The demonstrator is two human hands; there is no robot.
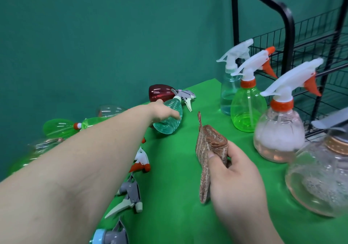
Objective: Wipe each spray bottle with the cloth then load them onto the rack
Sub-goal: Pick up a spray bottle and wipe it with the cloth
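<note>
My left hand [162,112] reaches across the green table and grips a ribbed teal spray bottle [170,117] that lies on its side, nozzle pointing away. My right hand [233,170] holds a folded brown striped cloth [207,149] above the middle of the table. Several spray bottles stand upright at the right: a clear blue one [228,95], a green one [247,110], a pinkish one [278,136] and a large clear one [320,181]. The black wire rack [290,27] stands behind them at the far right.
More bottles lie on their sides along the left: a dark red one [160,92], green ones [60,128] and clear ones, partly hidden under my left arm. Loose-looking trigger heads [130,194] show near the front left. A teal backdrop hangs behind the table [169,196].
</note>
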